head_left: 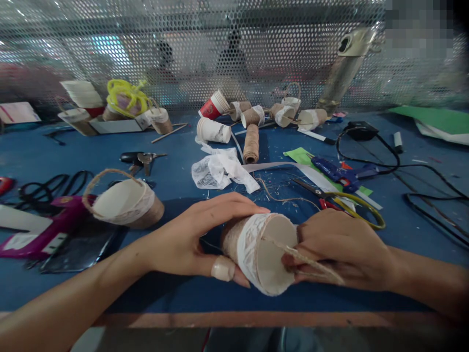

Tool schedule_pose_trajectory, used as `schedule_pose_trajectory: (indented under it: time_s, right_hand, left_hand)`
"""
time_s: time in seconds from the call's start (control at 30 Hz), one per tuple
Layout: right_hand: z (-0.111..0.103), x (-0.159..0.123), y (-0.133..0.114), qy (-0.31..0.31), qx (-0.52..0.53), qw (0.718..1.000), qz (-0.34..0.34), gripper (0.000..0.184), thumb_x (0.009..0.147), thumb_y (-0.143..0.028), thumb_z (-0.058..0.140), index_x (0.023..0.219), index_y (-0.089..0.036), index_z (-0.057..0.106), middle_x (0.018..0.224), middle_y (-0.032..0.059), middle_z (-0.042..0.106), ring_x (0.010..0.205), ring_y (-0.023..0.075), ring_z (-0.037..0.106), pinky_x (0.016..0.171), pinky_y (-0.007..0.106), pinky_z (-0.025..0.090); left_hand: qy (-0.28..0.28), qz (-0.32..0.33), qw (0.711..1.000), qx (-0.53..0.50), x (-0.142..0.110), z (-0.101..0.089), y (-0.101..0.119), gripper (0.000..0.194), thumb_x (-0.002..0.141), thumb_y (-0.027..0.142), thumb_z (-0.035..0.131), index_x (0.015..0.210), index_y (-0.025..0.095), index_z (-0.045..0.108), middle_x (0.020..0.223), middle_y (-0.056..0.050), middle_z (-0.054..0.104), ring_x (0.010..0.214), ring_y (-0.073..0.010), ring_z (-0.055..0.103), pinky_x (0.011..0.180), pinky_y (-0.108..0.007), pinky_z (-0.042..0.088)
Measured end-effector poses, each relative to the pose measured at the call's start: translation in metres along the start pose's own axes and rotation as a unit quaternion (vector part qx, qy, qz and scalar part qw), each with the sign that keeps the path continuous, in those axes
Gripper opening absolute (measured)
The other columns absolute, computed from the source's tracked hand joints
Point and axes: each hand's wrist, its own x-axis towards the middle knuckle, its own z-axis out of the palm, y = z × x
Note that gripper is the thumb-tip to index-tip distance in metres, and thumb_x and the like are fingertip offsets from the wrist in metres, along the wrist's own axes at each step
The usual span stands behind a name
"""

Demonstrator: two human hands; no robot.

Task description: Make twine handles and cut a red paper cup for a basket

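Near the table's front edge lies a twine-wrapped paper cup (250, 247) with a white lace band round its rim, its mouth tilted toward me. My left hand (210, 234) is wrapped round the cup's side, a bandage on its thumb. At the cup's mouth, my right hand (330, 249) pinches a piece of jute twine (315, 264) against the rim; the fingertips are partly hidden. Left of my hands sits a similar lace-trimmed cup basket (128, 203) with a twine handle. Yellow-handled scissors (355, 210) lie just beyond my right hand.
A blue glue gun (340, 172) with a black cable lies at right. White lace (223, 168) and a twine spool (251, 144) are in the middle. Several decorated cups (252, 116) stand along the back by a perforated metal screen (205, 54). Keys (144, 159) and a purple tool (54, 227) are left.
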Motion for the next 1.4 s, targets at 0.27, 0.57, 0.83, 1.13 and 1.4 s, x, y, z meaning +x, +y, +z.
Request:
schedule_pose_trajectory:
  time_s: [0.27,0.57,0.83,1.13,1.4]
  right_hand:
    - [0.001,0.002,-0.005,0.018,0.064,0.997,0.039,0.014,0.101,-0.032,0.068,0.106,-0.018,0.068,0.075,-0.0014,0.076,0.057,0.0082,0.066,0.061,0.018,0.048]
    - [0.0,0.001,0.001,-0.065,0.073,0.995,0.023,0.01,0.103,-0.027,0.064,0.103,-0.021,0.072,0.081,-0.0015,0.078,0.068,0.0098,0.07,0.064,0.02,0.044]
    - [-0.002,0.002,-0.004,-0.076,0.046,0.995,0.054,0.012,0.103,-0.031,0.063,0.099,-0.023,0.07,0.076,-0.0032,0.075,0.065,0.0103,0.067,0.062,0.022,0.042]
    - [0.007,-0.004,0.001,0.024,0.071,0.997,0.034,0.027,0.091,-0.028,0.08,0.112,-0.019,0.066,0.076,-0.0032,0.073,0.058,0.0086,0.063,0.06,0.019,0.046]
    - [0.004,-0.003,0.004,-0.038,0.061,0.997,0.037,0.015,0.094,-0.02,0.076,0.106,-0.023,0.068,0.085,-0.0046,0.078,0.073,0.0085,0.072,0.07,0.016,0.048]
  left_hand:
    - [0.012,0.0,1.0,-0.015,0.001,0.0,-0.001,0.076,0.078,0.044,0.09,0.145,0.028,0.059,0.132,-0.011,0.069,0.117,-0.0297,0.065,0.103,-0.038,0.052]
    - [-0.005,-0.002,1.0,-0.026,0.001,0.0,0.0,0.074,0.079,0.041,0.09,0.144,0.021,0.061,0.13,-0.013,0.069,0.116,-0.0275,0.066,0.103,-0.033,0.051]
    - [-0.015,-0.022,0.999,-0.019,0.0,0.004,0.0,0.08,0.079,0.051,0.088,0.147,0.029,0.053,0.13,-0.011,0.069,0.115,-0.0305,0.066,0.097,-0.037,0.053]
    - [-0.003,0.004,1.0,-0.004,-0.001,0.004,0.0,0.08,0.081,0.049,0.087,0.149,0.031,0.049,0.134,-0.01,0.066,0.118,-0.0304,0.064,0.101,-0.038,0.053]
    - [-0.014,0.019,1.0,0.008,-0.002,0.004,-0.001,0.08,0.081,0.042,0.089,0.15,0.025,0.051,0.137,-0.013,0.065,0.121,-0.0297,0.063,0.105,-0.037,0.05]
